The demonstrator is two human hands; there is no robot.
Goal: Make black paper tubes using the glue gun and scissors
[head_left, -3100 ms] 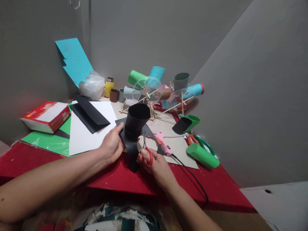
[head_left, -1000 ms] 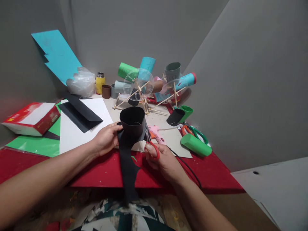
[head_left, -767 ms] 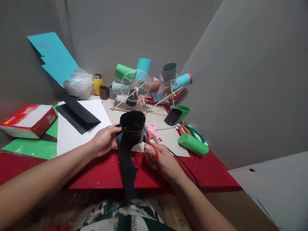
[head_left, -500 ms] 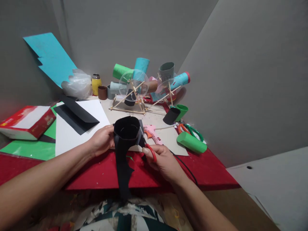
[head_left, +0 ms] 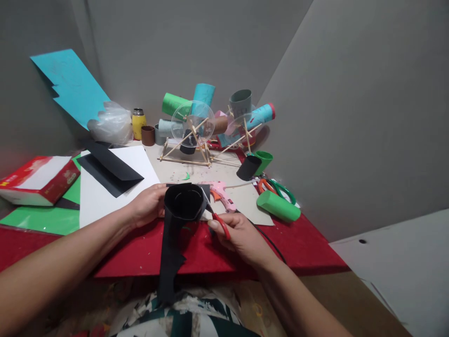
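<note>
My left hand (head_left: 147,204) is closed round a black paper-covered tube (head_left: 184,202), held above the red table (head_left: 140,250) with its open end towards me. A long strip of black paper (head_left: 170,255) hangs from the tube down over the table's front edge. My right hand (head_left: 236,234) grips red-handled scissors (head_left: 215,217), whose blades reach the tube's right side.
A pink glue gun (head_left: 221,193) lies just behind the tube, its black cord running off the table edge. Further back stand a stick-and-tube wheel model (head_left: 206,128), green tube (head_left: 278,206), second scissors (head_left: 273,188), white and black sheets (head_left: 112,175), and a tissue box (head_left: 37,180) at left.
The tube has come lower and nearer to me, tilting its mouth towards me. The hanging black strip has grown longer and swung left. The scissors stayed at the tube's right side.
</note>
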